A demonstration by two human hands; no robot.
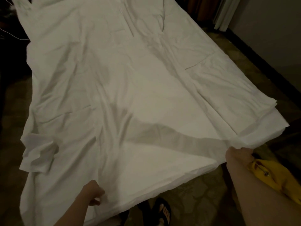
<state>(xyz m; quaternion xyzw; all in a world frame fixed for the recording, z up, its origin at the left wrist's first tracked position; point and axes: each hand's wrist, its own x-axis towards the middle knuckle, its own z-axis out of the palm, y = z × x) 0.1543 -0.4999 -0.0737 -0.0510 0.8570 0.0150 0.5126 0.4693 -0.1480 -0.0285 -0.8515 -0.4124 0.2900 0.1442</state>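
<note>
A large white bed sheet (130,88) lies spread out and wrinkled over the floor, stretching away from me. My left hand (93,192) grips the near edge of the sheet at the lower left, fingers curled into the cloth. My right hand (238,156) grips the near right corner, which is lifted a little and folded. A crumpled fold of the sheet (39,154) sits at its left edge.
Patterned dark carpet (244,51) surrounds the sheet. A wall with a dark skirting (268,66) runs along the right, a pale curtain (224,12) at the back. A yellow garment (268,175) hangs by my right arm. My foot in a black sandal (162,211) stands near the sheet's edge.
</note>
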